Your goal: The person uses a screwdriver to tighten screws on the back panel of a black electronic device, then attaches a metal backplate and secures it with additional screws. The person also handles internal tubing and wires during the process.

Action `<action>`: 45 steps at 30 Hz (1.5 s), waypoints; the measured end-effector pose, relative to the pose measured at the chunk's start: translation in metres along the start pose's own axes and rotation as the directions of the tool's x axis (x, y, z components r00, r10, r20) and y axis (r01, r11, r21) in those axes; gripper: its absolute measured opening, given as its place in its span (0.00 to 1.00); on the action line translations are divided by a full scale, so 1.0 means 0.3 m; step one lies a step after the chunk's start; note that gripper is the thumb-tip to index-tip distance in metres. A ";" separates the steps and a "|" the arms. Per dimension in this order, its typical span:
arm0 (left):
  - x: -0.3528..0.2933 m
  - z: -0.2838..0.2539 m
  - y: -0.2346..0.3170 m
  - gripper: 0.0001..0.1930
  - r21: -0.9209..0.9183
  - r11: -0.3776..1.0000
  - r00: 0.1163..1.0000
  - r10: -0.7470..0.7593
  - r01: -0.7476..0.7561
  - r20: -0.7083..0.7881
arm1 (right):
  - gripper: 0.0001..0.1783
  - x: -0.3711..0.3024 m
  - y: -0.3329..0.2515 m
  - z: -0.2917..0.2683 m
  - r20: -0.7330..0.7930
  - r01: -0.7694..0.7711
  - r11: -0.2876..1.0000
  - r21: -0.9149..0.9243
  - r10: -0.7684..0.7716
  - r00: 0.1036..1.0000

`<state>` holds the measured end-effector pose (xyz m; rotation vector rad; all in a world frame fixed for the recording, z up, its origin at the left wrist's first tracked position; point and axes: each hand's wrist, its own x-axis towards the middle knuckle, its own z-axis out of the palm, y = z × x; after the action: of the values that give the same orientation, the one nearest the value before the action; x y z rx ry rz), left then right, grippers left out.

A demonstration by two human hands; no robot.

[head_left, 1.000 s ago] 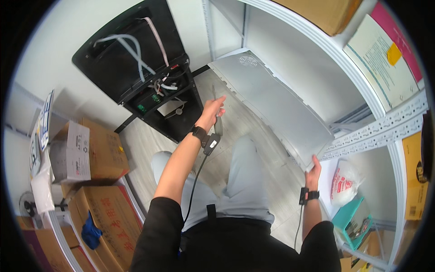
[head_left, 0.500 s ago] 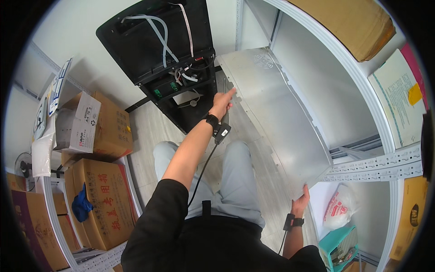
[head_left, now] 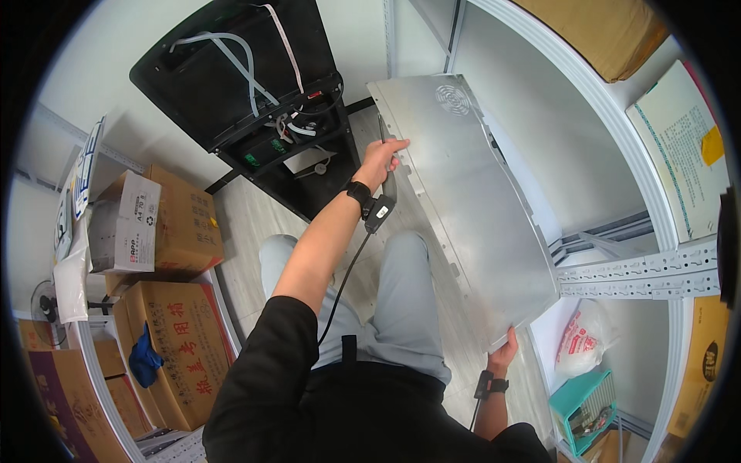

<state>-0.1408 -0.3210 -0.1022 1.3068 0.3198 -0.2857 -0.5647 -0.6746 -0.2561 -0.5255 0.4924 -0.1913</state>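
Note:
A large, bent sheet-metal panel [head_left: 478, 201] with round vent slots at its far end is held tilted in front of me, to the right. My left hand [head_left: 380, 163] is closed round a screwdriver [head_left: 390, 187], its thin shaft pointing away from me. A finger of that hand reaches onto the panel's left edge. At the near end, my right hand [head_left: 503, 356] grips the panel's lower corner, its fingers partly hidden. Left of the panel stands an opened black machine [head_left: 255, 85], showing hoses, wires and green circuit parts inside.
White metal shelving [head_left: 633, 274] stands close on the right, holding a white plastic bag [head_left: 584, 339] and a teal basket [head_left: 575, 413]. Cardboard boxes [head_left: 181, 339] fill the left shelves. A cable [head_left: 340, 289] runs from my left wrist.
The panel has moved away from the black machine, widening the gap between them. Both hands have moved along with it. The view has turned slightly to the right.

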 end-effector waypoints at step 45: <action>-0.594 0.027 1.027 0.10 0.734 0.333 0.430 0.901 -0.592 -0.062 | 0.49 0.635 0.802 1.105 0.064 -0.297 0.114 -0.948 0.983 0.174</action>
<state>-0.1869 -0.2509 0.2439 2.0488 -0.0795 0.9008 -0.2231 -0.3831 -0.2087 -1.1045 -0.1071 1.4204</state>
